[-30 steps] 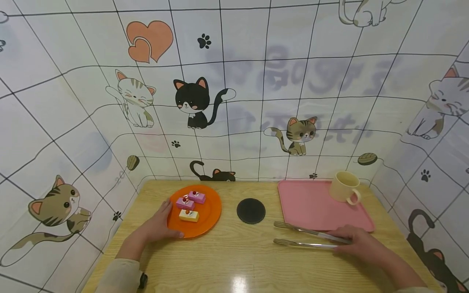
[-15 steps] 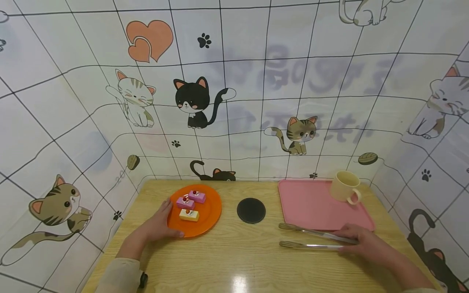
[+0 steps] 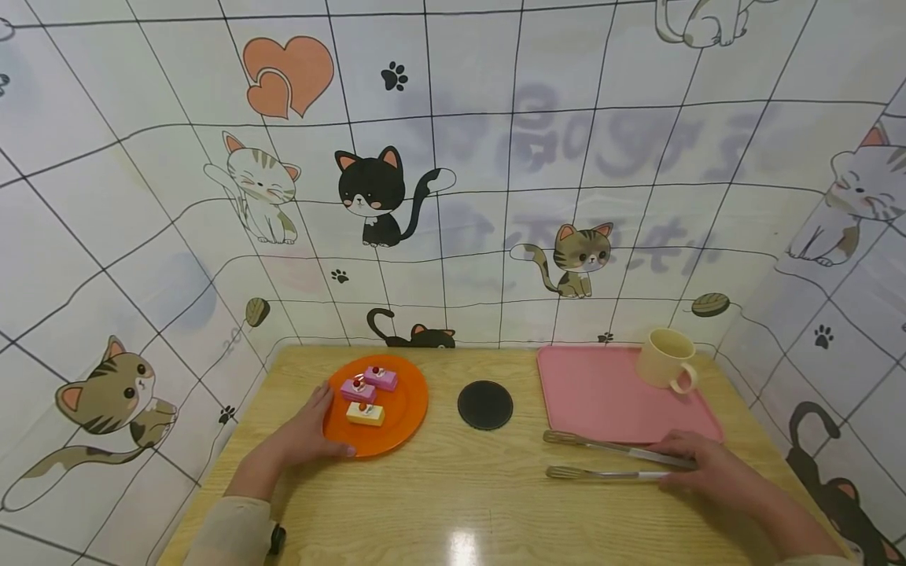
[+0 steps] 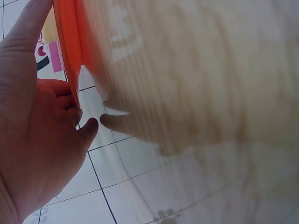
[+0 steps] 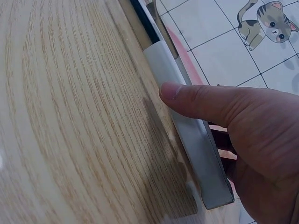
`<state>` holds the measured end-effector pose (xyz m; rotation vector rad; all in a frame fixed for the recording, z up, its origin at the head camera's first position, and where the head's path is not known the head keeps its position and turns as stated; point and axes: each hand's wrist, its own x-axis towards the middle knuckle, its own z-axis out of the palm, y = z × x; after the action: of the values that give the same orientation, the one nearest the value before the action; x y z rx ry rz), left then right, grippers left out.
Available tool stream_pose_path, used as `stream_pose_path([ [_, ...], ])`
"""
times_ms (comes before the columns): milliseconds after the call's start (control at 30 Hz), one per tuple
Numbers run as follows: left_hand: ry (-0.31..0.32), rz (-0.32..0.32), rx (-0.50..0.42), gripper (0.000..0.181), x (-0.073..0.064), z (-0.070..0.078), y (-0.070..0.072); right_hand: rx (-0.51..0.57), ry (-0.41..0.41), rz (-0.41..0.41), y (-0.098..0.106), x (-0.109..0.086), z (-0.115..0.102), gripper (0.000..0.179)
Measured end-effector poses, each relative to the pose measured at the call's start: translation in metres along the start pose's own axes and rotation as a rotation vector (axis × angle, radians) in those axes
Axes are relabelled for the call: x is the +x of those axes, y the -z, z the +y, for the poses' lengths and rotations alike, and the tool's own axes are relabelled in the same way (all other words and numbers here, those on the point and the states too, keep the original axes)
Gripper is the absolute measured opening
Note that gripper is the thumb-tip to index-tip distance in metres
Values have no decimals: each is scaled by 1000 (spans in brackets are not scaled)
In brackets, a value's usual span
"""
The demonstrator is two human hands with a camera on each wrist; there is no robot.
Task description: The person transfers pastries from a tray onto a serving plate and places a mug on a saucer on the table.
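In the head view my left hand (image 3: pixel 300 432) grips the left rim of an orange plate (image 3: pixel 406 409), thumb at the near edge and fingers farther back. Two pink toy cake slices, one in front (image 3: pixel 357 392) and one behind (image 3: pixel 382 380), sit on the plate with a yellow toy cake slice (image 3: pixel 365 415). My right hand (image 3: pixel 718 472) holds metal tongs (image 3: pixel 623 450) near their joined end, their two tips apart and pointing left. In the right wrist view, my thumb presses along one flat arm of the tongs (image 5: pixel 191 123); the other fingers are partly hidden behind it.
A pink tray (image 3: pixel 587 393) lies at the back right, just beyond the tongs, with a pale yellow mug (image 3: pixel 663 362) on its far right corner. Between plate and tray is a round black coaster (image 3: pixel 485 406). Cat-patterned walls (image 3: pixel 474 275) enclose the wooden table (image 3: pixel 425 503).
My right hand has slid the tongs a little to the right. The left hand, plate and toy cakes have stayed in place.
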<state>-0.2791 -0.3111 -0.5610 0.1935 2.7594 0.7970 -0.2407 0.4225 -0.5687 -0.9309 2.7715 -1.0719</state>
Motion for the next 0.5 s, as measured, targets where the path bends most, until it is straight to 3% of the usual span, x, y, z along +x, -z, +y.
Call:
stream_pose_path([
  [300,-16,4,15,145,2,1,2,-4,-75,-29,3,-2,-1,33],
  [500,-9,0,9,146,2,0,1,-14,-83,-24,3,-2,-1,35],
])
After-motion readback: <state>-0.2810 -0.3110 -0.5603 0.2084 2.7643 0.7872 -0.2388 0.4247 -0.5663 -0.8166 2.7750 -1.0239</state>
